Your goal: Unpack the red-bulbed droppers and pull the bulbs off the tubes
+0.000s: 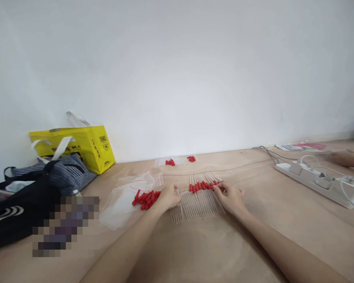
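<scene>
Thin clear glass dropper tubes [199,208] lie side by side on the table. A row of red rubber bulbs [201,186] runs across them, and more tubes stick out beyond it. At the row's left end, my left hand [169,196] is closed with its fingertips around a glass tube; the fingers partly hide it. My right hand [230,195] pinches the red bulb at the right end between thumb and index finger. Beside my left wrist, a loose heap of red bulbs [146,199] rests on clear zip bags [118,208].
Farther back lies another clear bag [181,160] with two small groups of red bulbs. A yellow bag [97,149], a striped bag [73,173] and a black bag [20,208] stand at left. At right are a power strip [318,184] with cables and another person's blurred hand [348,158].
</scene>
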